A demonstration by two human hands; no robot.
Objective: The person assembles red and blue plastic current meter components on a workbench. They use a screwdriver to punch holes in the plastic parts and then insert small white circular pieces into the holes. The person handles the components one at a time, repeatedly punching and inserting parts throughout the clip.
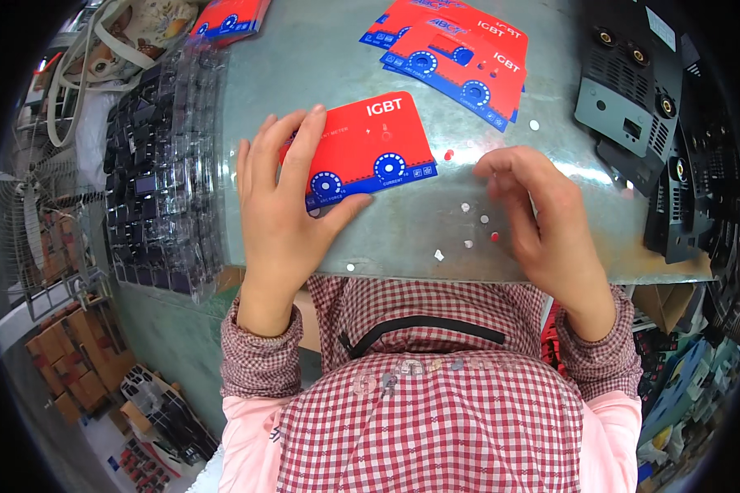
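Note:
My left hand (284,181) grips a small stack of red and blue printed panel overlays (362,135), fingers over its upper left part and thumb along its lower edge. The stack lies slightly turned on the metal table (304,66). Off to its right, my right hand (543,209) hovers over the table with curled fingers, thumb and fingertips close together. Whatever they may pinch is too small or hidden to make out. Between the hands lie small white punched discs (465,207) and a red one (449,155).
More overlays (469,62) lie fanned at the back, with another pile (232,18) at the far left. Clear plastic trays of dark parts (160,181) line the left edge. Black slotted metal panels (629,90) stand along the right. Over my lap hangs a checked apron (427,419).

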